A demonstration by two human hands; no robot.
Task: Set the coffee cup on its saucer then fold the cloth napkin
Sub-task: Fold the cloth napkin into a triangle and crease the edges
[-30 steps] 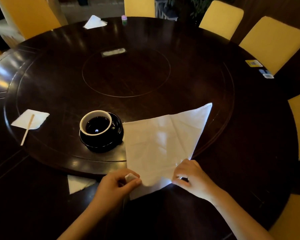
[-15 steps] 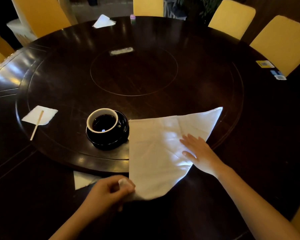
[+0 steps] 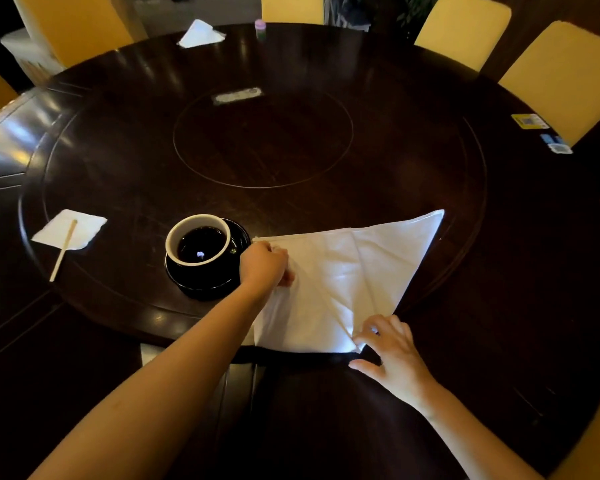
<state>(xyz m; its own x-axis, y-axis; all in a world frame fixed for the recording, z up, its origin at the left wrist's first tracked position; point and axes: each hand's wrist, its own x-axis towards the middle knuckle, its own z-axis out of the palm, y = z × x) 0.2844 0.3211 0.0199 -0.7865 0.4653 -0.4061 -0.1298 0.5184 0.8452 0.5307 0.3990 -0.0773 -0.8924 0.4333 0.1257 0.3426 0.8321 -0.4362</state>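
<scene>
A dark coffee cup [image 3: 198, 242] with a pale rim, full of black coffee, stands on its black saucer [image 3: 238, 237] on the turntable's near edge. To its right lies the white cloth napkin [image 3: 347, 282], folded into a triangle with its tip pointing right. My left hand [image 3: 265, 265] reaches beside the saucer and pinches the napkin near its upper left corner. At the napkin's near corner, my right hand [image 3: 392, 348] presses down with spread fingers. A diagonal crease runs between the two hands.
The napkin spans the raised round turntable [image 3: 264, 150] and the outer table ring [image 3: 499, 306]. A paper napkin [image 3: 84, 225] with a wooden stirrer [image 3: 63, 249] lies at left. Another white napkin [image 3: 200, 34] and a small jar [image 3: 260, 27] sit far back. Yellow chairs [image 3: 565, 77] surround the table.
My left hand went from the napkin's near corner up to its top left by the saucer. My right hand slid from the cloth's middle back to the near corner.
</scene>
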